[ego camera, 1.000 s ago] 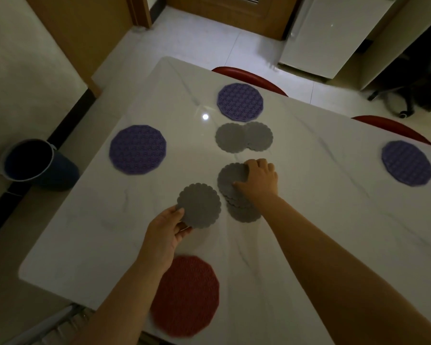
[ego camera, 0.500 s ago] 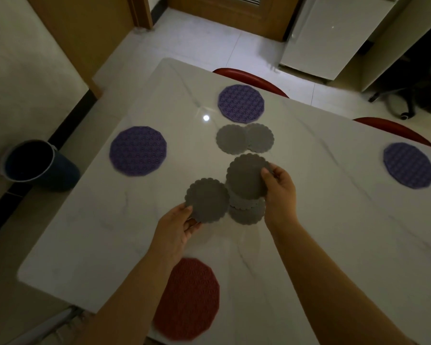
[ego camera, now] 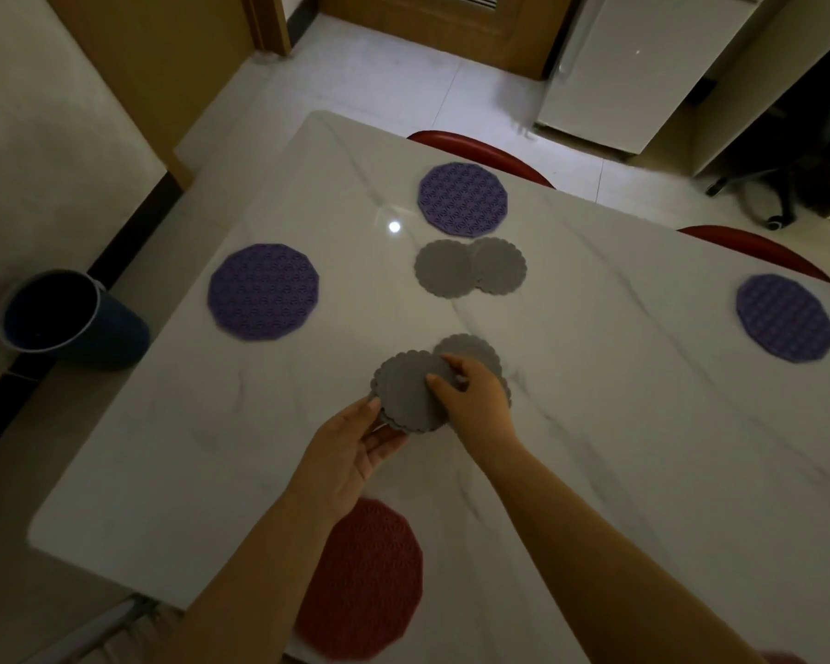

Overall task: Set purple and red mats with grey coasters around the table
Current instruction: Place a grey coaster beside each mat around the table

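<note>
Three purple mats lie on the white marble table [ego camera: 619, 424]: one at the left [ego camera: 263, 291], one at the far side [ego camera: 462, 197], one at the right [ego camera: 783, 317]. A red mat [ego camera: 363, 579] sits at the near edge under my left forearm. My left hand [ego camera: 351, 452] and my right hand [ego camera: 475, 397] both grip a small stack of grey scalloped coasters [ego camera: 408, 393] above the table's middle. A further grey coaster pile [ego camera: 473, 352] lies behind my right hand, partly hidden. Two overlapping grey coasters [ego camera: 470, 266] rest near the far purple mat.
Two red chair backs [ego camera: 480, 151] [ego camera: 758, 249] stand at the far edge. A dark bucket [ego camera: 63, 318] sits on the floor to the left. A white cabinet [ego camera: 643, 64] and an office chair base [ego camera: 777, 194] are beyond the table.
My right hand lifted a coaster off the pile and brought it left onto the coaster in my left hand; both hands now hold the joined coasters together.
</note>
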The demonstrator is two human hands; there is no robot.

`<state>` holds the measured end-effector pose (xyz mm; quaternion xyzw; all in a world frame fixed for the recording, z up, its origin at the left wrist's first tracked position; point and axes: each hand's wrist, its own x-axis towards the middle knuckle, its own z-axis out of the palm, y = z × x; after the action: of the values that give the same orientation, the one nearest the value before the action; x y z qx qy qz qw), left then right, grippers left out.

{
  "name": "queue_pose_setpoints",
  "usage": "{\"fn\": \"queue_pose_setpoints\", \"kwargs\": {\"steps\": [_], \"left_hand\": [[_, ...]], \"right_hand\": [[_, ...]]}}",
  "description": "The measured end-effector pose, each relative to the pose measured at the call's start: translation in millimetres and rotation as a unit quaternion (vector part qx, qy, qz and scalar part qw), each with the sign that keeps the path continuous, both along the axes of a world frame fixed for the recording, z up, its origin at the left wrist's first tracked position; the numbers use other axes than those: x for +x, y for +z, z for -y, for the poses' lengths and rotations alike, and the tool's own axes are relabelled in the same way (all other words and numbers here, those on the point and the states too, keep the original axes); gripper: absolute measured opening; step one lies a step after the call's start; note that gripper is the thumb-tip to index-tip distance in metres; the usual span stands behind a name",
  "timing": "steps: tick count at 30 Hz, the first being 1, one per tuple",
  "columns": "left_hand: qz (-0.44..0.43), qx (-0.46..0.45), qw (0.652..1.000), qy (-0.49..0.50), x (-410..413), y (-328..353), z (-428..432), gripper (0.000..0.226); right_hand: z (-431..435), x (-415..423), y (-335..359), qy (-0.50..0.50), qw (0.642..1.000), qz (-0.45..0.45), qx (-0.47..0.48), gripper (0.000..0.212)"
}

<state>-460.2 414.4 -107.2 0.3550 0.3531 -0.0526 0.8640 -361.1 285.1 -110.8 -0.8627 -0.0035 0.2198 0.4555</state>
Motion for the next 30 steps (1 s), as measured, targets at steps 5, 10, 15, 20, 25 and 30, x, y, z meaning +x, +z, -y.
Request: {"fn": "queue_pose_setpoints", "kwargs": {"steps": [5,10,15,20,25,30], "left_hand": [[0.003,0.038,0.999,-0.008,-7,-9,-9,0.038],[0.009,0.079,0.997,0.008,2,-11,-28,0.042],[0.006,0.079,0.996,0.033,-4,-12,-38,0.038],[0.002,0.066,0.997,0.045,-8,-16,-38,0.023],[0.005,0.066,0.997,0.043,-4,-18,-34,0.025],[-0.009,0.07,0.997,0.035,-1,-26,-33,0.023]], "right_hand": [[-6,5,-6,0.081,0.995,0.05,-0.036,0.04],[-23,90,3,0.029,0.991,0.114,-0.064,0.039],[-42,167,0,0.065,0.956,0.109,-0.263,0.063],[-54,179,-11,0.086,0.936,0.037,-0.34,0.103],[-52,180,-9,0.035,0.949,0.07,-0.305,0.074],[-29,144,6,-0.02,0.999,-0.008,-0.047,0.023]]}}
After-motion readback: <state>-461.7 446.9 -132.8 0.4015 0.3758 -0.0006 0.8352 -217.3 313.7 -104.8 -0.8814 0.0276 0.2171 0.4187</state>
